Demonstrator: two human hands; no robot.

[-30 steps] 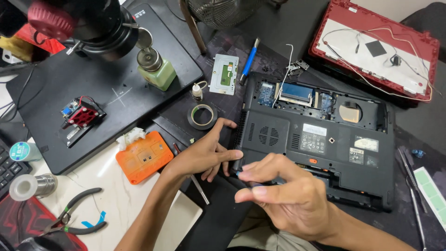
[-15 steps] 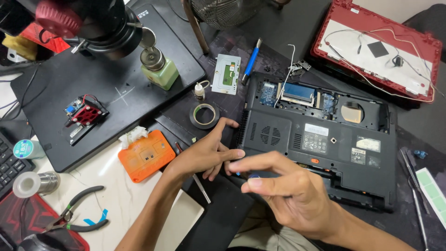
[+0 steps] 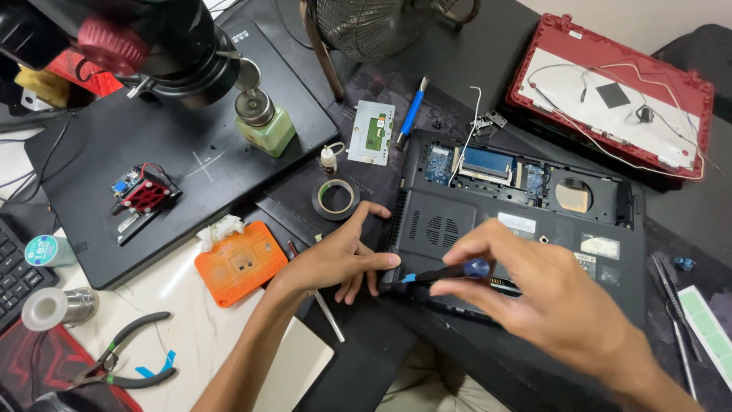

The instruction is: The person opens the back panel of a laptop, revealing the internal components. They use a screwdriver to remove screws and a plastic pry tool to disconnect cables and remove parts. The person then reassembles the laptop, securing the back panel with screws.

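Screwdriver (image 3: pixel 438 273), blue-tipped, lies pinched in the right hand (image 3: pixel 549 305), aimed at the laptop base's (image 3: pixel 526 229) near edge; the left hand (image 3: pixel 343 255) presses there, open-fingered, steadying it.

Black laptop base (image 3: pixel 526 252), blue-tipped screwdriver (image 3: pixel 446 272), orange case (image 3: pixel 240 262), red lid (image 3: pixel 614 91).

Matt black plastic laptop base (image 3: pixel 526 252), glossy blue screwdriver cap (image 3: pixel 476 268)

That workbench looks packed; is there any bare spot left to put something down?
Yes: the black mat is bare between the red circuit module and the green bottle; so is the white tabletop between the orange case and the pliers. Around the opened laptop it is crowded.
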